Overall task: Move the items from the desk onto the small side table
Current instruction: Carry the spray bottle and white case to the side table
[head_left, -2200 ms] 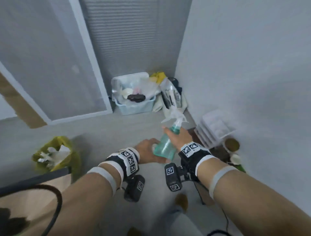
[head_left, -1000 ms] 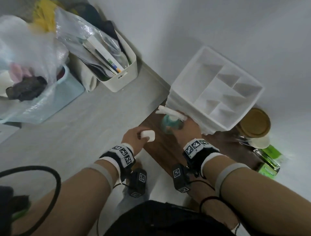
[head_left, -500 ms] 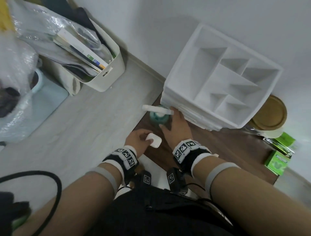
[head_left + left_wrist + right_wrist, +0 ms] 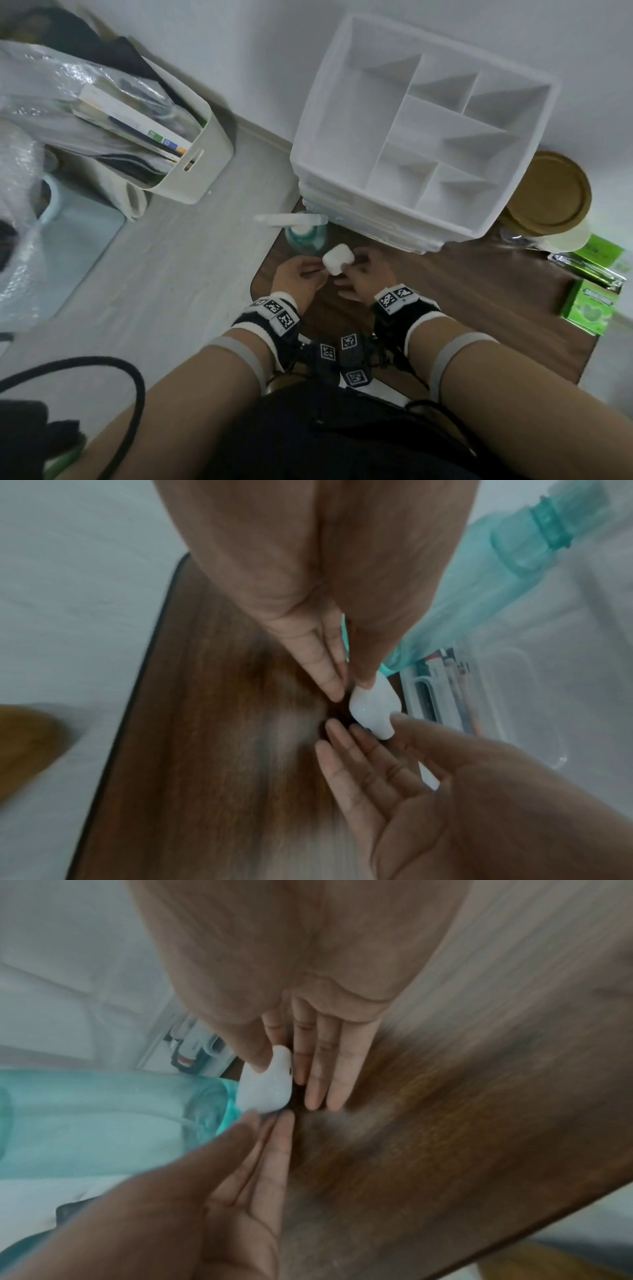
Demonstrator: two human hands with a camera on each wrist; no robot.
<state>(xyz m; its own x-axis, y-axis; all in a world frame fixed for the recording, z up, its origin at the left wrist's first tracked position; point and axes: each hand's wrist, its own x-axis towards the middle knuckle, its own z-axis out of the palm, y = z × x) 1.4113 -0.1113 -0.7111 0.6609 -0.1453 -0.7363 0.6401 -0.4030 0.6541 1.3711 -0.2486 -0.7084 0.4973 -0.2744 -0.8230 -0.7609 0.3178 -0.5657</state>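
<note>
Head view: white case (image 4: pixel 337 262) pinched between left hand (image 4: pixel 298 279) and right hand (image 4: pixel 363 277) above side table (image 4: pixel 479 301) left edge, beside spray bottle (image 4: pixel 306 236); set-down next, needing gentle lowering, then release.

White case (image 4: pixel 337 262), seemingly teal bottle (image 4: pixel 306 236)

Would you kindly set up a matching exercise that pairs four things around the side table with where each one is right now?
Things:
1. white case
2. spray bottle
3. organizer
4. green box

Places:
A. at the table's right edge
B. pinched between both hands
C. at the table's back, by the wall
D. standing at the table's left corner, beside the organizer

Pairs: 1-B, 2-D, 3-C, 4-A
</note>
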